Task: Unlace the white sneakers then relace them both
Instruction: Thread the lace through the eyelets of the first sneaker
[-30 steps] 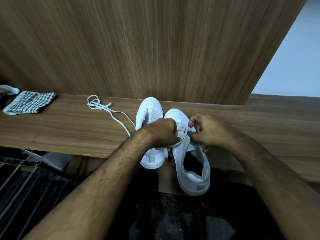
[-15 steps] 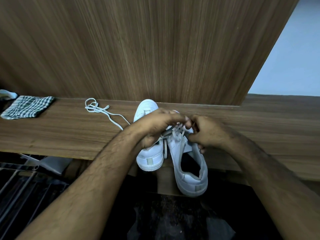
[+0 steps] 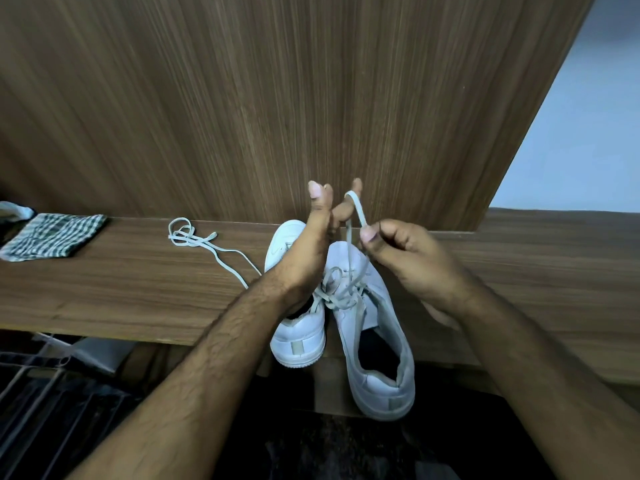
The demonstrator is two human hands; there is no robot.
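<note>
Above the two shoes, both hands work one white lace [image 3: 356, 209]. The left hand [image 3: 308, 251] is raised with its thumb pointing up, and one finger [image 3: 344, 209] is hooked through a loop of the lace. The other left fingers are hidden behind the hand, so how they lie cannot be told. The right hand [image 3: 398, 251] is curled, and it pinches the same lace between its thumb and first finger, just beside the left hand. From the pinch the lace runs down to the right sneaker [image 3: 374, 341], where it is loose and tangled over the eyelets near the tongue.

The right sneaker lies on the wooden shelf [image 3: 104, 289] with its toe toward the back and its heel sticking out past the front edge. Its opening faces up. The left sneaker [image 3: 298, 344] stands just beside it, touching or nearly touching, and the left wrist covers its middle. Its heel has a small grey tab.

A loose white shoelace [image 3: 194, 237] lies on the shelf to the left of the shoes, bunched at one end, with one strand trailing toward the left arm. Farther left, near the end of the shelf, lies a folded checked cloth [image 3: 52, 237]. Behind it all stands a tall wooden panel [image 3: 277, 98]. A pale wall [image 3: 571, 133] shows at the right. Below the shelf, at the left, are dark metal bars [image 3: 34, 393].
</note>
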